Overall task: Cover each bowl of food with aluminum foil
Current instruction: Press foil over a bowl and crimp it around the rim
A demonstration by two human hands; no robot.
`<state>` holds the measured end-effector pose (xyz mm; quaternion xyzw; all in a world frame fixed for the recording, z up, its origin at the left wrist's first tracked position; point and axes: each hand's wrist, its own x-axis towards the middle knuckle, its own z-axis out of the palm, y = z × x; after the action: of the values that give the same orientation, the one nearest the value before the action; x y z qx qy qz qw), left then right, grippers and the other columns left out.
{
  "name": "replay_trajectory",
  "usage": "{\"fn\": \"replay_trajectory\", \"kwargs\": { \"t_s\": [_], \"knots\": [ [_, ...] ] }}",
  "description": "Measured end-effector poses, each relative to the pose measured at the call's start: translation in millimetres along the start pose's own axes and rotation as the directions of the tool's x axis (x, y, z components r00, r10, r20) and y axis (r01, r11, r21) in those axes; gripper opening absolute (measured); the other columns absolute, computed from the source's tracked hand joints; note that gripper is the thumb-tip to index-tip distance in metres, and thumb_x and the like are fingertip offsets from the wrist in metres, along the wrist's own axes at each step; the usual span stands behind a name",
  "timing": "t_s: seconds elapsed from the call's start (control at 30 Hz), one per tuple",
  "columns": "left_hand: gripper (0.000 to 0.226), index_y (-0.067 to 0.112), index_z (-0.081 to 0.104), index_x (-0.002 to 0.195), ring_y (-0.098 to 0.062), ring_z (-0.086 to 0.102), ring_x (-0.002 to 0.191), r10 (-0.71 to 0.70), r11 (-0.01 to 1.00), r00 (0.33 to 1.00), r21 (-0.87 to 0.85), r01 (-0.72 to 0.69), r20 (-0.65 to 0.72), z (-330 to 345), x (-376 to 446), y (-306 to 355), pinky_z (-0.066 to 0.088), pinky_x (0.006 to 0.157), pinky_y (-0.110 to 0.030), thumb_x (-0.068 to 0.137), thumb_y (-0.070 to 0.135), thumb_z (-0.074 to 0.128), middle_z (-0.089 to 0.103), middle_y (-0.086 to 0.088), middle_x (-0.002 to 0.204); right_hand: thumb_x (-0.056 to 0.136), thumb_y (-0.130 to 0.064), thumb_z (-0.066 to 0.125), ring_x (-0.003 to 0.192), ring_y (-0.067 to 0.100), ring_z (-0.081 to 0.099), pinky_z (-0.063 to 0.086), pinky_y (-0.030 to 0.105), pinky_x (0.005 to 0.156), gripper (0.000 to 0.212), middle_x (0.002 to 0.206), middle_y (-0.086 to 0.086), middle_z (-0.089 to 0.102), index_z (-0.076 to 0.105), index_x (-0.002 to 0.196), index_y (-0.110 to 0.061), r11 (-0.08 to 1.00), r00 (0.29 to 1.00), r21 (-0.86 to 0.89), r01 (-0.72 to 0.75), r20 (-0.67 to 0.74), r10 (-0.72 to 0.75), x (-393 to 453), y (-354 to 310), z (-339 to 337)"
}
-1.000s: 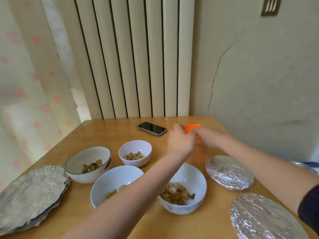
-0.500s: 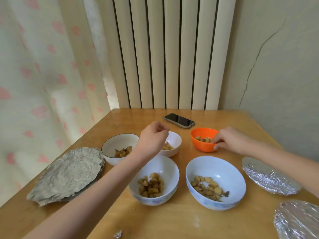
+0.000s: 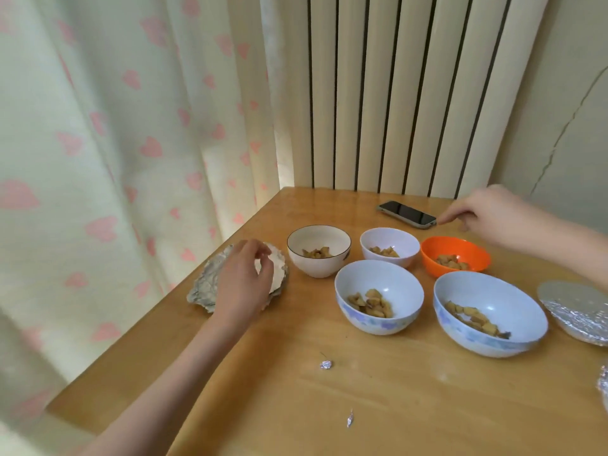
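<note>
Five uncovered bowls of brown food chunks stand on the wooden table (image 3: 378,403): a white bowl with a dark rim (image 3: 316,269), a small white bowl (image 3: 381,236), an orange bowl (image 3: 475,253), and two blue-patterned bowls, one in the middle (image 3: 375,279) and a larger one to the right (image 3: 493,299). A stack of crumpled foil sheets (image 3: 207,284) lies at the table's left edge. My left hand (image 3: 243,284) hovers over that stack, fingers curved down toward the top sheet, thumb and forefinger apart. My right hand (image 3: 487,215) hangs behind the orange bowl, loosely curled, holding nothing.
A dark phone (image 3: 406,213) lies at the back, its end just left of my right fingertips. A foil-covered dish (image 3: 579,307) sits at the right edge, another foil piece (image 3: 603,386) below it. Two small foil scraps (image 3: 325,364) (image 3: 350,421) lie on the near table. A curtain hangs left.
My left hand moved left from the small white bowl to the foil stack. My right hand let go of the orange bowl and lifted back toward the phone. The view shifted left.
</note>
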<state>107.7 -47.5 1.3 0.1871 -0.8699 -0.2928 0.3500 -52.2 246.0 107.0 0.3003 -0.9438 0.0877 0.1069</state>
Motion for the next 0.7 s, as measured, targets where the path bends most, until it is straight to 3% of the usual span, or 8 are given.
{"fn": "replay_trajectory", "kwargs": {
  "t_s": [0.1, 0.17, 0.23, 0.37, 0.43, 0.5, 0.6, 0.7],
  "knots": [
    [0.046, 0.021, 0.059, 0.13, -0.021, 0.049, 0.127, -0.144, 0.922, 0.905, 0.386, -0.024, 0.4, -9.0, -9.6, -39.6, 0.042, 0.1, -0.034, 0.096, 0.049, 0.049, 0.058, 0.006, 0.131, 0.094, -0.003, 0.045, 0.098, 0.009, 0.057, 0.043, 0.026, 0.083, 0.038, 0.117, -0.002, 0.066, 0.071, 0.109, -0.025, 0.972, 0.982, 0.146, 0.184, 0.023, -0.189, -16.9, -83.5, 8.7],
    [0.042, 0.025, 0.063, 0.124, -0.019, 0.055, 0.12, -0.126, 0.909, 0.879, 0.409, -0.084, 0.46, -13.4, -20.1, -47.7, 0.046, 0.093, -0.033, 0.097, 0.052, 0.046, 0.064, 0.005, 0.123, 0.097, -0.01, 0.044, 0.107, 0.01, 0.057, 0.045, 0.027, 0.09, 0.034, 0.121, -0.005, 0.064, 0.069, 0.112, -0.028, 0.943, 0.959, 0.223, 0.248, 0.082, -0.272, -25.1, -127.7, 27.9],
    [0.03, 0.029, 0.07, 0.107, -0.016, 0.064, 0.104, 0.002, 0.94, 0.927, 0.315, -0.13, 0.375, -20.1, -29.3, -53.9, 0.048, 0.079, -0.03, 0.099, 0.045, 0.047, 0.071, 0.008, 0.106, 0.098, -0.014, 0.044, 0.104, 0.011, 0.059, 0.048, 0.029, 0.089, 0.033, 0.12, -0.007, 0.064, 0.068, 0.113, -0.03, 0.924, 0.945, 0.275, 0.267, 0.115, -0.308, -29.2, -158.9, 50.5],
    [0.025, 0.016, 0.069, 0.087, -0.017, 0.061, 0.073, 0.159, 0.964, 0.972, 0.184, -0.191, 0.176, -33.3, -43.5, -69.7, 0.045, 0.066, -0.034, 0.1, 0.028, 0.052, 0.07, 0.005, 0.078, 0.097, -0.008, 0.045, 0.07, -0.004, 0.053, 0.037, 0.007, 0.06, 0.032, 0.095, -0.013, 0.065, 0.069, 0.112, -0.024, 0.872, 0.963, 0.461, 0.163, 0.119, -0.243, -39.0, -188.6, 90.7],
    [0.019, 0.016, 0.069, 0.088, -0.007, 0.058, 0.074, 0.147, 0.989, 0.989, 0.015, -0.147, 0.001, -42.1, -48.3, -67.6, 0.044, 0.067, -0.027, 0.099, 0.023, 0.054, 0.069, 0.009, 0.08, 0.096, -0.007, 0.046, 0.087, -0.001, 0.06, 0.04, 0.011, 0.071, 0.036, 0.102, -0.013, 0.063, 0.064, 0.12, -0.025, 0.841, 0.979, 0.527, 0.121, 0.079, -0.19, -45.0, -196.4, 104.9],
    [0.02, 0.015, 0.066, 0.085, 0.002, 0.054, 0.066, -0.022, 0.96, 0.985, -0.279, -0.027, -0.171, -55.8, -46.3, -56.4, 0.041, 0.062, -0.017, 0.099, 0.018, 0.053, 0.063, 0.012, 0.074, 0.094, -0.009, 0.051, 0.095, 0.011, 0.064, 0.049, 0.025, 0.081, 0.041, 0.116, -0.016, 0.06, 0.056, 0.127, -0.033, 0.782, 0.992, 0.618, 0.078, 0.03, -0.123, -50.7, -203.3, 116.3],
    [0.025, 0.016, 0.062, 0.083, 0.001, 0.047, 0.052, -0.422, 0.625, 0.902, -0.75, 0.217, -0.091, -76.8, -29.9, -47.7, 0.039, 0.05, -0.015, 0.103, 0.019, 0.047, 0.055, 0.013, 0.059, 0.09, -0.019, 0.063, 0.088, 0.009, 0.064, 0.056, 0.036, 0.081, 0.042, 0.113, -0.017, 0.058, 0.05, 0.125, -0.036, 0.458, 0.998, 0.888, -0.033, 0.006, 0.059, -54.8, -218.5, 120.5],
    [0.024, 0.017, 0.064, 0.09, -0.008, 0.056, 0.063, -0.459, 0.311, 0.873, -0.89, 0.332, 0.165, -89.1, -20.7, -51.7, 0.047, 0.058, -0.024, 0.103, 0.022, 0.046, 0.063, 0.006, 0.07, 0.082, -0.036, 0.07, 0.102, -0.001, 0.057, 0.044, 0.02, 0.09, 0.055, 0.119, -0.016, 0.056, 0.046, 0.13, -0.027, 0.236, 0.976, 0.959, -0.159, 0.116, 0.186, -57.3, -229.6, 117.6]
  ]
}}
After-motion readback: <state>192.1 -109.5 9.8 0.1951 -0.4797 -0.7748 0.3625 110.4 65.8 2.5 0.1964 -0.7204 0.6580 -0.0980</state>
